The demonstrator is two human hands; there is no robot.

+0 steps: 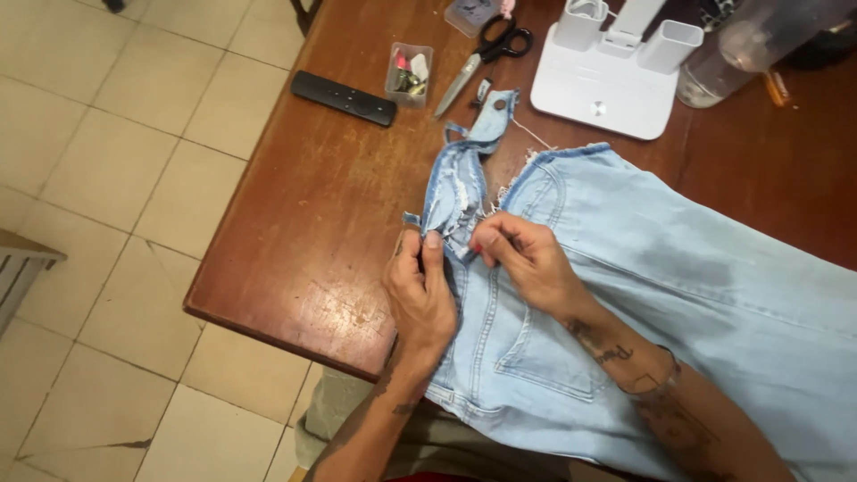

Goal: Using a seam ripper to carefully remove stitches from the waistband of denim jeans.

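Pinching the loose waistband strip (455, 192) of the light blue jeans (643, 268) on the brown table (303, 223). Left hand (421, 290) gripping the strip tight; right hand (527, 259) nipping something small and red. Best going slowly, keeping the cloth flat and tight, fingers away from anything sharp.

A worn, reddish-brown wooden tabletop (303, 223) carries everything, its near-left corner scuffed pale and jutting over a floor of cream tiles (107, 178). Light blue jeans (678, 295) lie spread across its right half, the waistband turned toward the middle. Beyond the waistband, toward the far edge, lie black-handled scissors (486, 52); left of the scissors stands a small clear box of odds and ends (409, 74), left of that a black remote control (344, 97), and right of the scissors a white plastic stand (611, 76) beside a clear plastic container (741, 49).
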